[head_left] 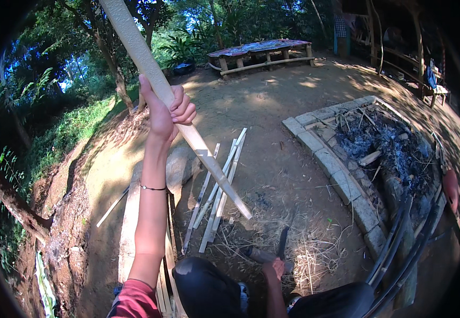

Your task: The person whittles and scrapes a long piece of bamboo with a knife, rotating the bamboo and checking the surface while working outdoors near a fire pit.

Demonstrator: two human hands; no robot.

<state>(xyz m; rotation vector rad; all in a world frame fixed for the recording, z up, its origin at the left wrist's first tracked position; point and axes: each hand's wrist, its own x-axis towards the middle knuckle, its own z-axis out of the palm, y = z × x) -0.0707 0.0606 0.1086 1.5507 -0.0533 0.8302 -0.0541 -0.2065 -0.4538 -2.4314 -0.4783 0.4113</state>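
At 10 o'clock from the middle of the view, we see the left hand [169, 114] held high with its fingers clamped round a pale strip [149, 61], thumb lying up along it. The strip's long axis runs from 11 o'clock down to 5, passing through the fist, and its lower end narrows to a tip. From that tip, the right hand [274, 269] lies at 5 o'clock, near it in the view and almost in line with the axis; how far apart they are in depth we cannot tell. The right fingers look curled round a knife [283, 241], though its handle is hidden from us; the dark blade points between 12 and 1. Just beside that fist, we make out a short block [260, 255].

Below, we have brown ground [272, 169] littered with shavings [314, 259], and at 6 o'clock a loose fan of slats [222, 196]. A plank [129, 233] lies at 8. Around us, a brick-edged fire pit [341, 177] sits at 3, dark bars [418, 241] at 4, a low table [261, 49] just past 12, trees [116, 69] at 11.
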